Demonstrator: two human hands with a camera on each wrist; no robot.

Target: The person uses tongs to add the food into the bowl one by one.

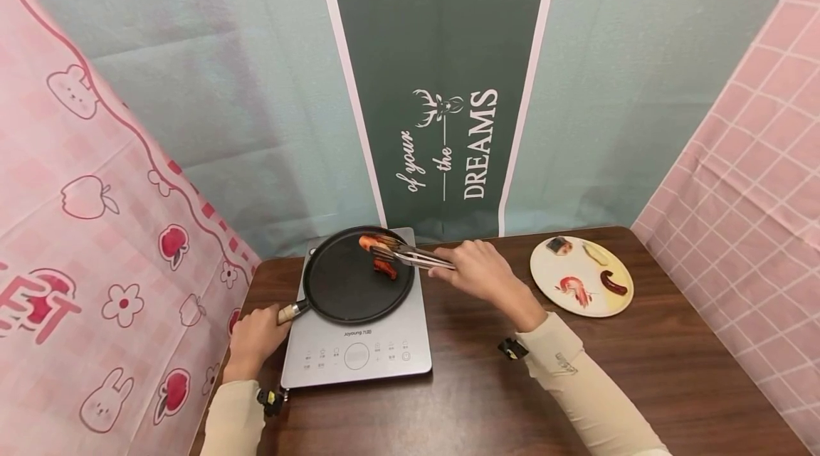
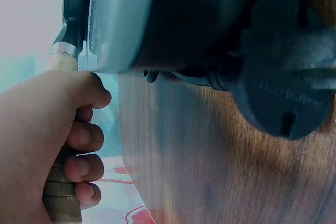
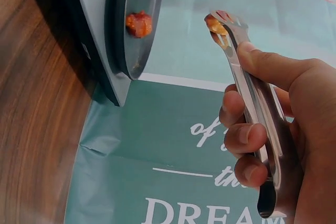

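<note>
My left hand (image 1: 256,335) is wrapped around the wooden handle (image 2: 62,195) of a flat black frying pan (image 1: 339,285). Metal tongs (image 1: 426,257) are gripped in my right hand (image 1: 477,267), thumb on one arm and fingers curled round the other. Between the tongs' slotted tips is an orange-yellow piece of food (image 3: 214,26), held over the pan's far right part. A reddish-brown piece of food (image 3: 139,24) lies on the pan surface, just below the tongs in the head view.
Under the pan is a silver induction cooker (image 1: 397,349) with a touch panel at its front. A round plate (image 1: 544,267) to the right bears a shrimp, a dark curved sausage and two other food pieces. Fabric hangings (image 1: 275,122) border the wooden table (image 1: 487,399).
</note>
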